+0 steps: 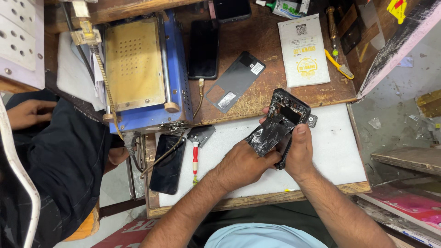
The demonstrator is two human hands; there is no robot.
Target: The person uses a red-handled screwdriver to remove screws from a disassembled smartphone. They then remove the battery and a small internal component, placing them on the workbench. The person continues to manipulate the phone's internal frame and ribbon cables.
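Both my hands hold an opened black smartphone (290,109) above a white foam mat (337,142). My right hand (299,154) grips the phone's frame from the right side, thumb on its edge. My left hand (243,164) pinches a dark, shiny, crumpled sheet (268,134) that is partly lifted off the phone's inside. A small black part (313,121) lies on the mat just right of the phone.
A red-handled screwdriver (195,156), a dark phone (168,163) and a metal piece (201,134) lie at the mat's left. Behind are a blue heating machine (147,73), a grey back cover (235,81), another black phone (203,48) and a white packet (303,50). Another person in dark clothes (55,156) sits on the left.
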